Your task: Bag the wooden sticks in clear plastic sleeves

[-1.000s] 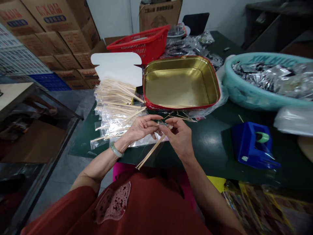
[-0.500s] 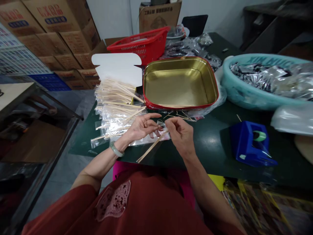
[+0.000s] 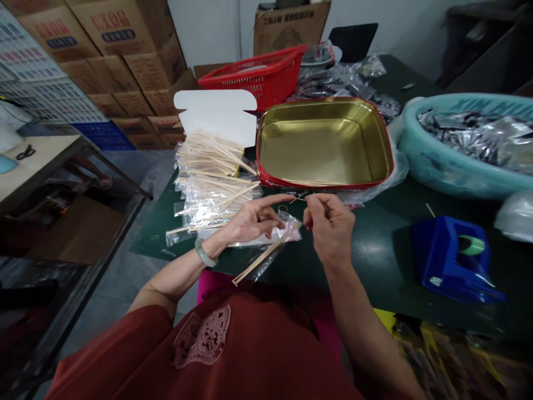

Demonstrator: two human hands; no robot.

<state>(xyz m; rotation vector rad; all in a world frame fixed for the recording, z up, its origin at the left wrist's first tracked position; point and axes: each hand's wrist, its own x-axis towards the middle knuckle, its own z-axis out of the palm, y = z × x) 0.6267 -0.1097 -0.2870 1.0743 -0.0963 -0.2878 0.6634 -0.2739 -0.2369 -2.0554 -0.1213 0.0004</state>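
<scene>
A narrow clear plastic bag of thin wooden sticks [image 3: 261,260] lies slanted near the table's front edge. My left hand [image 3: 252,221] has its thumb and curled fingers closed on the bag's upper end, with the index finger stretched out to the right. Just right of the bag's top, my right hand [image 3: 331,225] is closed in a pinch; what sits between its fingertips is hidden. Beyond the left fingers lies a small thin loop [image 3: 283,208]. To the left, several bagged bundles of sticks [image 3: 216,183] are piled in front of a white box flap [image 3: 219,114].
An open gold-lined tin [image 3: 316,144] stands ahead, with a few sticks along its near side. Behind it is a red basket [image 3: 270,83]. On the right are a turquoise tub [image 3: 433,161] of silvery packets and a blue tape dispenser [image 3: 441,255]. Cartons [image 3: 112,72] are stacked far left.
My right hand has drawn away to the right from the bag's upper end. The left hand stays by the bag. The whole view has shifted, so the scene sits further right.
</scene>
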